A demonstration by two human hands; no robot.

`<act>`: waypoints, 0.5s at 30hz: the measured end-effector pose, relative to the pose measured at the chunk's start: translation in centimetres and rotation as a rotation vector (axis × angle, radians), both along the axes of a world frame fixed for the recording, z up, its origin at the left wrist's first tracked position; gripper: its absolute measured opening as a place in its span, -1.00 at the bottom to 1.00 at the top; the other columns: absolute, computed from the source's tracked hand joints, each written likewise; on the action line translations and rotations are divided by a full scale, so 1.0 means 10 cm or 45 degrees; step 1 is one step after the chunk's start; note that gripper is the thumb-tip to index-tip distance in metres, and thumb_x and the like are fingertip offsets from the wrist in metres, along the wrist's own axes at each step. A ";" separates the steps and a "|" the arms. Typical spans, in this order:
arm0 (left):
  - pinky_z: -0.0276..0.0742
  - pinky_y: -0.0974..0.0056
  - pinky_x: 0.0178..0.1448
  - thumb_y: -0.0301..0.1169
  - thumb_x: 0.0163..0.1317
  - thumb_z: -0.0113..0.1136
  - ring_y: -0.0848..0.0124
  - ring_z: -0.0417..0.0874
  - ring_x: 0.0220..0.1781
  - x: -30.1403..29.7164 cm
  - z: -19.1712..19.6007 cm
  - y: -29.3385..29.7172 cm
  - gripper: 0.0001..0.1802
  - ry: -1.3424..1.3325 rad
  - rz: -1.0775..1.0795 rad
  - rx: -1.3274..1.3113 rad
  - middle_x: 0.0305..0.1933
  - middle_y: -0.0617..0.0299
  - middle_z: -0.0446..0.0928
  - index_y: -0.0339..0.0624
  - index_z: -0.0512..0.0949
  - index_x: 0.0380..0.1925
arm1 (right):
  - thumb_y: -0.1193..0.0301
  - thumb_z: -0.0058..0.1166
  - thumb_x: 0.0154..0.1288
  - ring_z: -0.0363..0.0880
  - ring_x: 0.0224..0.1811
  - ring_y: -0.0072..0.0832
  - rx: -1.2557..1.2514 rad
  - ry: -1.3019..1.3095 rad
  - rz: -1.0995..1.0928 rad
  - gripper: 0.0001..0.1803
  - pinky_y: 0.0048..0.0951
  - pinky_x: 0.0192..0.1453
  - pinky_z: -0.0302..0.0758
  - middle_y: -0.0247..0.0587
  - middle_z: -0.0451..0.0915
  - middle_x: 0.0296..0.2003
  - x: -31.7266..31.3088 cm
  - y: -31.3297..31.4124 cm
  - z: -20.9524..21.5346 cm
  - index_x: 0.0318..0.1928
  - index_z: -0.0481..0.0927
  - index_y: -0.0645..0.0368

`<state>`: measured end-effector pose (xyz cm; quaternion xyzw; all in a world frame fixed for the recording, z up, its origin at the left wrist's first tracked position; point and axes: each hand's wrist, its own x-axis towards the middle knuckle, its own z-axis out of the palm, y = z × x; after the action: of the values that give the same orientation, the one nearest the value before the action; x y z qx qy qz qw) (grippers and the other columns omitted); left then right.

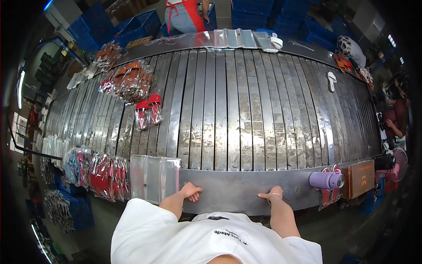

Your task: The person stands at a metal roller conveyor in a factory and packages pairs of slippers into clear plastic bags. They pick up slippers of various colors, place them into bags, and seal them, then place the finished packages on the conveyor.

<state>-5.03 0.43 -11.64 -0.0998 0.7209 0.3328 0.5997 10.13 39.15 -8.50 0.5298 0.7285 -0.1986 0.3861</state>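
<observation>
Both of my hands rest on the near grey metal ledge point(233, 193) of a slatted conveyor. My left hand point(190, 192) is loosely closed, knuckles up, with nothing in it. Just left of it lies a stack of clear plastic bags point(151, 176). Further right, my right hand point(273, 193) is curled at the ledge with its thumb pointing left; no object shows in it. A band circles that wrist. On the conveyor slats point(237, 110), a pair of bagged red slippers point(148, 110) lies left of centre, and a white slipper point(332, 81) lies at the far right.
Bagged red slippers point(107, 178) crowd the ledge at left. A purple bottle point(324, 179) and cardboard box point(360, 178) stand at right. Bagged brown slippers point(132, 81) are heaped on the slats. Across, a person in a red apron point(190, 15) stands behind more plastic bags point(233, 38).
</observation>
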 end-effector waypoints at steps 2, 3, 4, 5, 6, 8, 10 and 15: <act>0.54 0.34 -0.61 -0.11 0.10 0.15 0.32 0.63 -0.66 -0.01 0.01 -0.01 -0.54 0.007 -0.003 -0.003 -0.61 0.02 0.59 -0.37 0.58 -0.63 | -0.05 0.53 -0.53 0.44 0.12 -0.23 0.032 -0.001 0.069 0.16 -0.35 0.16 0.45 0.04 0.37 0.09 0.02 -0.01 -0.03 0.09 0.27 0.36; 0.53 0.34 -0.61 -0.11 0.10 0.14 0.33 0.63 -0.67 -0.02 -0.01 -0.03 -0.54 0.009 -0.009 -0.011 -0.61 0.02 0.59 -0.37 0.58 -0.63 | -0.08 0.52 -0.53 0.44 0.11 -0.25 0.047 -0.001 0.102 0.16 -0.36 0.15 0.46 0.02 0.39 0.07 0.03 -0.03 -0.04 0.08 0.28 0.34; 0.53 0.35 -0.61 -0.11 0.09 0.14 0.33 0.62 -0.67 -0.01 -0.03 -0.02 -0.54 0.009 -0.017 -0.015 -0.61 0.03 0.60 -0.38 0.59 -0.63 | -0.09 0.51 -0.54 0.44 0.11 -0.25 0.046 -0.014 0.096 0.16 -0.36 0.15 0.46 0.02 0.39 0.07 0.03 -0.02 -0.04 0.08 0.28 0.34; 0.53 0.35 -0.61 -0.11 0.09 0.14 0.33 0.62 -0.67 -0.01 -0.03 -0.02 -0.54 0.008 -0.016 -0.018 -0.61 0.03 0.59 -0.38 0.59 -0.63 | -0.10 0.51 -0.54 0.44 0.11 -0.26 0.043 -0.027 0.088 0.16 -0.36 0.15 0.46 0.01 0.39 0.07 0.02 -0.03 -0.04 0.08 0.28 0.34; 0.53 0.34 -0.62 -0.11 0.09 0.14 0.33 0.62 -0.67 -0.01 -0.02 -0.04 -0.54 0.008 -0.019 -0.022 -0.62 0.03 0.59 -0.38 0.58 -0.63 | -0.11 0.50 -0.54 0.44 0.11 -0.26 0.040 -0.039 0.075 0.16 -0.37 0.15 0.46 0.01 0.39 0.07 0.01 -0.04 -0.04 0.08 0.29 0.34; 0.52 0.34 -0.62 -0.11 0.09 0.14 0.32 0.62 -0.67 -0.05 -0.04 0.02 -0.53 0.004 -0.029 -0.013 -0.62 0.03 0.59 -0.39 0.58 -0.64 | -0.12 0.50 -0.56 0.44 0.12 -0.27 0.055 -0.034 0.122 0.17 -0.37 0.14 0.47 0.00 0.40 0.06 0.04 -0.01 -0.10 0.08 0.29 0.34; 0.52 0.34 -0.63 -0.11 0.10 0.15 0.31 0.62 -0.67 -0.05 -0.09 -0.03 -0.52 -0.007 -0.023 -0.005 -0.63 0.02 0.58 -0.39 0.57 -0.64 | -0.09 0.51 -0.55 0.43 0.13 -0.24 0.011 -0.017 0.129 0.20 -0.38 0.16 0.45 0.04 0.40 0.08 0.03 -0.01 -0.06 0.11 0.28 0.37; 0.50 0.33 -0.67 -0.17 0.13 0.14 0.26 0.61 -0.70 0.00 -0.16 -0.02 -0.53 -0.010 0.010 0.043 -0.65 -0.01 0.57 -0.42 0.54 -0.69 | -0.16 0.48 -0.58 0.45 0.12 -0.21 0.062 -0.018 0.184 0.21 -0.36 0.13 0.46 -0.03 0.47 0.04 0.10 0.08 -0.28 0.10 0.34 0.37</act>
<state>-5.02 0.23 -13.28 -0.0939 0.7125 0.3469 0.6027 11.08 39.95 -11.28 0.4864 0.7667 -0.1487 0.3917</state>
